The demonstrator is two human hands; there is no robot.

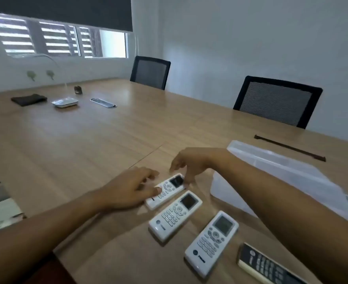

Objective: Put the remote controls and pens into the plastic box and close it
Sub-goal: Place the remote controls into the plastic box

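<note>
Remote controls lie in a row on the desk [87, 140]. The left hand [126, 191] rests with loosely spread fingers [148, 177] on the near end of the farthest white remote [166, 191]. The right hand [191, 162] hovers over its far end, fingers [186, 177] spread and curled down, gripping nothing. Nearer than both hands lie the second white remote [175, 216], the third white remote [212, 242] and the black remote [269, 265]. Right of the fingers stands the clear plastic box [281, 177].

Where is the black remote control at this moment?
In the head view, the black remote lies on the table at the bottom right, beside the nearest white remote and under the right forearm.
</note>
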